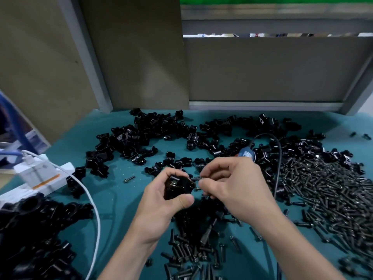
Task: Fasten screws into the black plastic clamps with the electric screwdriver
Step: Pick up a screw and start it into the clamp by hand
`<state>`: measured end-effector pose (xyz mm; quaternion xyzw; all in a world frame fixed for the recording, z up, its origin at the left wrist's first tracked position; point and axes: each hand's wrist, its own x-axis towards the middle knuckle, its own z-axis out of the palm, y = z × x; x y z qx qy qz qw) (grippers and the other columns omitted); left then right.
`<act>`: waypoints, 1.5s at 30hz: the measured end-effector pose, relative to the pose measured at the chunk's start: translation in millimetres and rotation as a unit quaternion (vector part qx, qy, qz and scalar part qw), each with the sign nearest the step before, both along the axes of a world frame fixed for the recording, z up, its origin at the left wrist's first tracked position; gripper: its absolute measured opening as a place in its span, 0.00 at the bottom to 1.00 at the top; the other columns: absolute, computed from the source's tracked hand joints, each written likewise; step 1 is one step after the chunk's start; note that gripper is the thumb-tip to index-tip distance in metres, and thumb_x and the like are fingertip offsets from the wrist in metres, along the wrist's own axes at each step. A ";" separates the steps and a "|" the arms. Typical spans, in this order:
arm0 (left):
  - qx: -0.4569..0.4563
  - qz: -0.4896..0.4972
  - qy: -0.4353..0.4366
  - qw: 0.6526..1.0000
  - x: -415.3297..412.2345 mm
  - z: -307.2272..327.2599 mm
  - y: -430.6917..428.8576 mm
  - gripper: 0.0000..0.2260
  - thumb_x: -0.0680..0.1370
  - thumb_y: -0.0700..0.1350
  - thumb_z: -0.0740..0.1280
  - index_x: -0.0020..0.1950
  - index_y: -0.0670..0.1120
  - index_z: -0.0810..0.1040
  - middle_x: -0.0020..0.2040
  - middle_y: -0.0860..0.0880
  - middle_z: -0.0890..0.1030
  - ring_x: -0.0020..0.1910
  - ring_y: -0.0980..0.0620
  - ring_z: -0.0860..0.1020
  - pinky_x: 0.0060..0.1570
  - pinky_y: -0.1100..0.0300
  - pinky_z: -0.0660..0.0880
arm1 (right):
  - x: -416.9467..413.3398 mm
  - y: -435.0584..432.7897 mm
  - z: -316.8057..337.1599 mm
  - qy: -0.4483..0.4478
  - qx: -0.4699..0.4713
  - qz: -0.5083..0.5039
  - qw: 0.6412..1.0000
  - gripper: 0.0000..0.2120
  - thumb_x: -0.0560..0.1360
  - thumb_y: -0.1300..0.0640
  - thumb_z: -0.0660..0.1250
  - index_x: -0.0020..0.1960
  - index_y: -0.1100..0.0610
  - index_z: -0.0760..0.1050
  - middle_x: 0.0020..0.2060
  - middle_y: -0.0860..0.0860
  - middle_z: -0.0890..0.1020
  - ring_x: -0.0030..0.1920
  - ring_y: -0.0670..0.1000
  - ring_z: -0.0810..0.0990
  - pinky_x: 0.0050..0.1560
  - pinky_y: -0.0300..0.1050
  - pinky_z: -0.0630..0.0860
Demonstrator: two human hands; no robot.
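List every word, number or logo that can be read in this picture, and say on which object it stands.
No text can be read here.
White mark on a black clamp in the far pile: too blurred to read.
Blue label on the electric screwdriver: too blurred to read.
White power block with an orange stripe: no legible print.

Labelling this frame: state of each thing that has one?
left hand, grips black clamp
right hand, fingers pinch screw at the clamp's side
electric screwdriver, lying unheld among loose clamps
charger, plugged into power strip
lone screw, lying flat on teal mat
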<state>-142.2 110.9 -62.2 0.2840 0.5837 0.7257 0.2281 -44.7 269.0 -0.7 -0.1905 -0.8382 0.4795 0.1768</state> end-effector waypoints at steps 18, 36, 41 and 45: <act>-0.057 0.041 0.023 0.997 8.4 0.2 2.5 0.15 0.68 0.41 0.79 0.52 0.52 0.83 0.42 0.50 0.82 0.41 0.54 0.81 0.41 0.61 0.79 | 3.1 2.5 -4.4 -0.037 0.069 0.042 0.996 0.09 0.71 0.61 0.78 0.36 0.50 0.83 0.29 0.46 0.84 0.31 0.47 0.84 0.38 0.50 0.84; -0.052 0.055 0.056 0.996 12.2 0.4 6.0 0.16 0.70 0.39 0.77 0.54 0.54 0.85 0.45 0.47 0.87 0.43 0.49 0.86 0.43 0.57 0.82 | -5.8 0.4 -23.3 -0.047 0.112 0.043 0.992 0.09 0.81 0.53 0.67 0.41 0.47 0.76 0.28 0.47 0.79 0.25 0.45 0.72 0.25 0.38 0.68; -0.074 0.054 0.080 0.993 11.7 -3.3 5.7 0.18 0.72 0.34 0.77 0.53 0.55 0.85 0.48 0.48 0.87 0.48 0.48 0.86 0.49 0.54 0.82 | -6.5 -6.4 -28.7 -0.081 0.177 0.024 0.981 0.19 0.84 0.46 0.61 0.36 0.51 0.72 0.26 0.48 0.75 0.27 0.48 0.73 0.27 0.41 0.65; -0.062 0.055 0.072 0.994 10.0 -2.8 7.7 0.16 0.70 0.36 0.78 0.53 0.54 0.85 0.47 0.47 0.87 0.46 0.50 0.85 0.45 0.58 0.82 | -3.5 -0.4 -26.0 -0.067 0.137 0.059 0.986 0.12 0.83 0.52 0.64 0.41 0.48 0.74 0.26 0.43 0.77 0.25 0.46 0.71 0.25 0.38 0.66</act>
